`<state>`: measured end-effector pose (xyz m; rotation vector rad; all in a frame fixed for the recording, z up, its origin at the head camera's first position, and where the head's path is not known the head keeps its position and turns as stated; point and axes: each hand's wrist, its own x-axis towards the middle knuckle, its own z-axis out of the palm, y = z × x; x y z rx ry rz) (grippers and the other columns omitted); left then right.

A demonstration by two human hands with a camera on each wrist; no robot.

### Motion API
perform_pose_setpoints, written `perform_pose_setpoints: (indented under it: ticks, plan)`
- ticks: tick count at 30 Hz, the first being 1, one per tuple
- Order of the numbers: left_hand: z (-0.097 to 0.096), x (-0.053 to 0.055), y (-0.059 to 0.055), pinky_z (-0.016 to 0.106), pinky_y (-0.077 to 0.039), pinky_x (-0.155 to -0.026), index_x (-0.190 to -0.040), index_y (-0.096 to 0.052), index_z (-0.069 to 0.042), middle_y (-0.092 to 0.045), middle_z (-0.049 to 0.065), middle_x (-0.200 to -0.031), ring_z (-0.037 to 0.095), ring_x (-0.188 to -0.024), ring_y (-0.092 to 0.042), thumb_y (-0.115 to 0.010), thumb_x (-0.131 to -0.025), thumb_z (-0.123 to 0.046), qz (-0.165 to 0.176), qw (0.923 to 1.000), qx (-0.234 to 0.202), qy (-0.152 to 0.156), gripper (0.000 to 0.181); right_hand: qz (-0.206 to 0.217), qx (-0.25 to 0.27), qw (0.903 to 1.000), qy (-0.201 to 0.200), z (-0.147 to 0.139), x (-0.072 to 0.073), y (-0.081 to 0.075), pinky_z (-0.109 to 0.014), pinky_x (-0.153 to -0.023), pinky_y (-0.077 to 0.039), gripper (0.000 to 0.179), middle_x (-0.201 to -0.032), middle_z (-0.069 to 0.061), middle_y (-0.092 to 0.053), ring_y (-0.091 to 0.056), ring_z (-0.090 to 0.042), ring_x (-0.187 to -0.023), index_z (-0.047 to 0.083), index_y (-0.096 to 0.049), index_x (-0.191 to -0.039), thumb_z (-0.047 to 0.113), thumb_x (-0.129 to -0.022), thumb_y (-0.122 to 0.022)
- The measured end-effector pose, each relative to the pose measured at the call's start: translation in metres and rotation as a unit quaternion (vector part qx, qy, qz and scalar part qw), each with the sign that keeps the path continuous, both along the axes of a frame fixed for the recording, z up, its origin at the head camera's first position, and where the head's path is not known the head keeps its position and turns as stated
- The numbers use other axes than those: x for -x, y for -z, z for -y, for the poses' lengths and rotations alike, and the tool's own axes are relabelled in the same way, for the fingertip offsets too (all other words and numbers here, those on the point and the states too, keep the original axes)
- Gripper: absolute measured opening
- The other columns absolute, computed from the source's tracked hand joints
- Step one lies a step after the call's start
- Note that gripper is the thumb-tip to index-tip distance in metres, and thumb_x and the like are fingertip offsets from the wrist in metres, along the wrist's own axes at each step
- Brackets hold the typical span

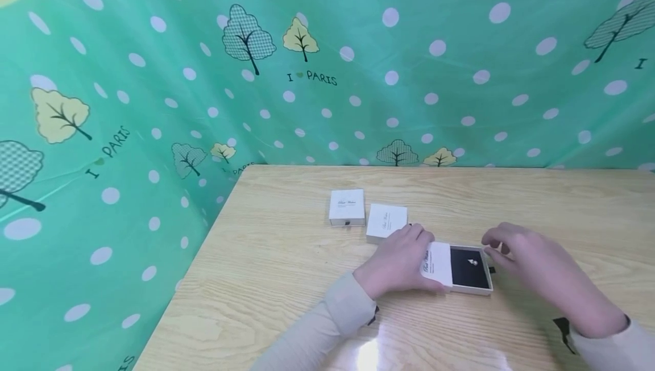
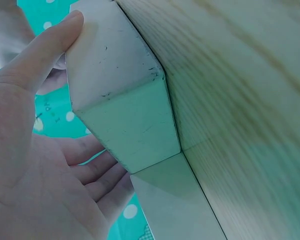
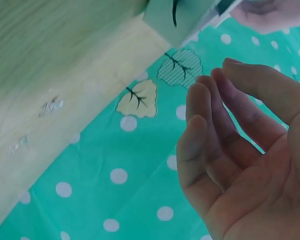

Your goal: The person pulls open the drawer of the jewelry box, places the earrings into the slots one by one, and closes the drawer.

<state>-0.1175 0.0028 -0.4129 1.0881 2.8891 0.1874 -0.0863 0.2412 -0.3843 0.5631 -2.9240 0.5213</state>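
Observation:
A white slide-out jewelry box [image 1: 437,263] lies on the table with its drawer [image 1: 472,290] pulled out to the right. On the black pad [image 1: 463,274] inside sits a small shiny piece of jewelry [image 1: 473,262]. My left hand [image 1: 399,260] grips the box's sleeve from the left, the thumb along its near side and the fingers over the far side. Just off the drawer's right end, by its black ribbon tab [image 1: 492,270], is my right hand [image 1: 527,260]. Its fingers are loosely bent with nothing between them in the right wrist view.
Two more white boxes stand behind the left hand: a closed one [image 1: 347,207] farther back and another [image 1: 386,220] close to the left fingers. A wooden table [image 1: 256,257] carries everything. Green dotted cloth [image 1: 358,64] hangs behind it and on the left.

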Motion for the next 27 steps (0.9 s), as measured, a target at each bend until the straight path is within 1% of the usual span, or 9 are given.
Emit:
perform_pose_setpoints:
  ticks: [3,5,8,11,15,18,21,24,27]
  plan:
    - [0.000,0.000,0.000,0.016,-0.044,-0.091,-0.135,-0.054,-0.014,-0.053,-0.008,-0.116,0.005,-0.100,-0.047,-0.070,-0.066,-0.079,0.002,1.0000,0.002,-0.001,0.096,-0.014,0.005,0.9999,-0.004,-0.008,0.001,0.000,-0.039,-0.062,-0.057,0.015,-0.087,-0.003,-0.070,-0.064,-0.017,-0.073,0.003,-0.072,-0.097,0.007,-0.082,-0.075]
    - [0.000,0.000,-0.001,0.016,-0.044,-0.093,-0.135,-0.054,-0.014,-0.053,-0.008,-0.117,0.005,-0.102,-0.047,-0.070,-0.066,-0.080,0.005,1.0000,0.004,-0.001,0.096,-0.020,0.009,0.9997,-0.007,-0.012,0.003,0.002,-0.042,-0.064,-0.058,0.017,-0.089,-0.006,-0.070,-0.066,-0.021,-0.076,0.001,-0.071,-0.099,0.003,-0.082,-0.073]
    - [0.000,0.000,-0.003,0.016,-0.043,-0.094,-0.135,-0.054,-0.014,-0.052,-0.009,-0.117,0.005,-0.102,-0.047,-0.069,-0.067,-0.080,0.006,1.0000,0.008,0.000,0.096,-0.020,0.017,0.9996,-0.013,-0.020,0.005,0.005,-0.047,-0.069,-0.059,0.019,-0.090,-0.010,-0.070,-0.068,-0.028,-0.080,-0.002,-0.069,-0.101,-0.004,-0.082,-0.070]
    - [0.000,0.001,-0.004,0.016,-0.043,-0.094,-0.135,-0.053,-0.014,-0.052,-0.009,-0.117,0.005,-0.102,-0.047,-0.070,-0.068,-0.078,0.011,0.9999,0.004,-0.002,0.095,-0.019,0.019,0.9994,-0.020,-0.026,0.009,0.008,-0.047,-0.071,-0.059,0.022,-0.091,-0.010,-0.071,-0.068,-0.029,-0.082,-0.002,-0.069,-0.101,-0.007,-0.080,-0.069]
    - [0.000,0.002,-0.004,0.016,-0.043,-0.094,-0.134,-0.054,-0.014,-0.053,-0.009,-0.116,0.005,-0.100,-0.047,-0.071,-0.067,-0.077,0.018,0.9998,-0.005,-0.009,0.094,-0.001,0.012,0.9995,-0.030,-0.033,0.015,0.012,-0.046,-0.070,-0.058,0.023,-0.093,-0.011,-0.070,-0.066,-0.027,-0.080,-0.003,-0.069,-0.101,-0.008,-0.079,-0.071]
    - [0.000,0.003,-0.002,0.017,-0.043,-0.094,-0.134,-0.054,-0.014,-0.053,-0.009,-0.116,0.005,-0.100,-0.047,-0.071,-0.067,-0.078,0.017,0.9998,-0.007,-0.008,0.094,0.022,-0.004,0.9993,-0.031,-0.038,0.016,0.014,-0.052,-0.077,-0.057,0.026,-0.099,-0.016,-0.069,-0.066,-0.034,-0.088,-0.004,-0.068,-0.104,-0.007,-0.078,-0.072]
    - [-0.001,0.003,-0.001,0.017,-0.043,-0.095,-0.134,-0.054,-0.014,-0.053,-0.009,-0.116,0.005,-0.100,-0.047,-0.071,-0.067,-0.078,0.014,0.9999,-0.006,-0.005,0.095,0.040,-0.025,0.9984,-0.031,-0.043,0.016,0.018,-0.060,-0.085,-0.052,0.029,-0.105,-0.023,-0.067,-0.062,-0.044,-0.098,-0.005,-0.068,-0.106,-0.005,-0.077,-0.074]
    - [-0.001,0.003,-0.001,0.018,-0.044,-0.096,-0.135,-0.054,-0.014,-0.053,-0.009,-0.116,0.005,-0.101,-0.047,-0.071,-0.067,-0.079,0.016,0.9998,-0.005,-0.005,0.095,0.047,-0.036,0.9978,-0.031,-0.046,0.015,0.024,-0.065,-0.089,-0.048,0.032,-0.110,-0.026,-0.064,-0.059,-0.048,-0.104,-0.005,-0.067,-0.108,-0.001,-0.078,-0.076]
    - [-0.001,0.002,-0.001,0.018,-0.044,-0.097,-0.135,-0.053,-0.014,-0.053,-0.009,-0.117,0.005,-0.102,-0.048,-0.070,-0.067,-0.079,0.019,0.9998,-0.004,-0.005,0.096,0.048,-0.033,0.9979,-0.029,-0.048,0.016,0.028,-0.065,-0.089,-0.048,0.033,-0.110,-0.027,-0.064,-0.058,-0.048,-0.105,-0.005,-0.067,-0.108,0.001,-0.078,-0.076]
